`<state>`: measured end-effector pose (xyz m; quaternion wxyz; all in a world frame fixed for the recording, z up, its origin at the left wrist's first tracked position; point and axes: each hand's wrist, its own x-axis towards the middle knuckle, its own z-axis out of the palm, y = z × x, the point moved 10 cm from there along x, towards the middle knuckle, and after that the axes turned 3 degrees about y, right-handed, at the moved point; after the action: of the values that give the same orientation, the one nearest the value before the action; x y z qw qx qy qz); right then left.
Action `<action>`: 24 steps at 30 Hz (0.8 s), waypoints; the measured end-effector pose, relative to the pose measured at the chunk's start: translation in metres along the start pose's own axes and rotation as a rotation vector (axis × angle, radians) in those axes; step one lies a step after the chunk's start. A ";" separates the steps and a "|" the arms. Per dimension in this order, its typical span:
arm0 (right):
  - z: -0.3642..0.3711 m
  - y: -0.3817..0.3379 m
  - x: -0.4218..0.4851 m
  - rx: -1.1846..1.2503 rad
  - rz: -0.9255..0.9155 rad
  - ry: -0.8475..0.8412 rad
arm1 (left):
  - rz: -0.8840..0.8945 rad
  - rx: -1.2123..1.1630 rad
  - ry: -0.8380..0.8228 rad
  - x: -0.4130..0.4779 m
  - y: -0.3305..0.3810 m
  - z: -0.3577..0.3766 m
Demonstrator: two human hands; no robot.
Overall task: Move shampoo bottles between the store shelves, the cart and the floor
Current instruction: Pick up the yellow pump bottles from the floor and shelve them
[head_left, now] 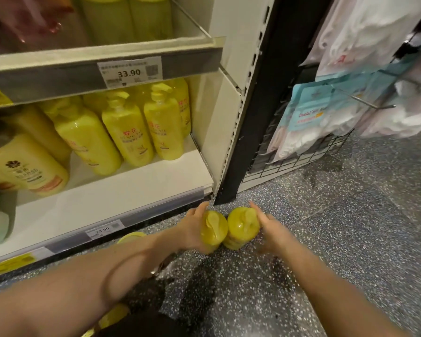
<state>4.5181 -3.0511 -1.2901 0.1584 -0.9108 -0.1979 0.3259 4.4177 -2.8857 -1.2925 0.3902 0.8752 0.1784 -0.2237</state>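
Two glossy yellow pump bottles touching over the speckled floor (pixel 350 239), left hand (pixel 195 231) curled round the 9 o'clock bottle (pixel 213 229), right hand (pixel 274 231) gripping the 3 o'clock bottle (pixel 241 228).

A black wire rack (pixel 289 164) held hanging packets (pixel 309 113) of what looked like white cloths; a nearby price tag (pixel 129 72) read 33.90.

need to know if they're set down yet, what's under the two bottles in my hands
Below the left bottle and right bottle lies speckled floor. Their bases are hidden by the bottles themselves, so floor contact cannot be told.
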 end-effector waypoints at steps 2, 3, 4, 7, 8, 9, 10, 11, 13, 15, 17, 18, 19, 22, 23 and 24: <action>-0.022 0.000 -0.008 -0.147 -0.021 0.005 | 0.080 0.039 0.022 -0.017 0.008 -0.018; -0.034 -0.005 -0.014 -0.182 -0.029 0.013 | 0.109 0.039 0.062 -0.027 0.009 -0.032; -0.046 -0.008 -0.017 -0.208 -0.036 0.030 | 0.116 0.042 0.104 -0.035 0.009 -0.045; -0.076 -0.037 -0.027 -0.291 -0.096 0.108 | 0.106 0.080 0.210 -0.060 0.010 -0.087; -0.086 -0.050 -0.030 -0.291 -0.123 0.138 | 0.113 0.092 0.247 -0.067 0.012 -0.101; -0.095 -0.063 -0.035 -0.281 -0.151 0.170 | 0.132 0.105 0.288 -0.074 0.016 -0.115; -0.103 -0.078 -0.039 -0.271 -0.177 0.200 | 0.160 0.118 0.332 -0.084 0.021 -0.131; -0.109 -0.094 -0.046 -0.264 -0.206 0.225 | 0.188 0.129 0.374 -0.095 0.025 -0.147; -0.114 -0.131 -0.062 -0.250 -0.262 0.260 | 0.227 0.127 0.435 -0.117 0.029 -0.176; -0.117 -0.170 -0.079 -0.207 -0.320 0.292 | 0.267 0.117 0.485 -0.141 0.033 -0.203; -0.121 -0.210 -0.097 -0.148 -0.371 0.328 | 0.317 0.124 0.546 -0.168 0.041 -0.232; -0.125 -0.230 -0.108 -0.132 -0.394 0.353 | 0.333 0.130 0.571 -0.183 0.044 -0.247; -0.128 -0.249 -0.117 -0.122 -0.413 0.376 | 0.348 0.138 0.596 -0.198 0.049 -0.262; -0.140 -0.303 -0.145 -0.134 -0.451 0.408 | 0.404 0.166 0.686 -0.243 0.061 -0.310; -0.145 -0.320 -0.155 -0.140 -0.465 0.422 | 0.420 0.181 0.715 -0.258 0.064 -0.324; -0.152 -0.334 -0.164 -0.148 -0.473 0.446 | 0.430 0.195 0.743 -0.271 0.067 -0.338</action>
<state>4.4160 -2.8600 -0.9510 0.2024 -0.8975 -0.3875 0.0576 4.3092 -2.7073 -0.9070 0.2528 0.9461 0.0985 0.1767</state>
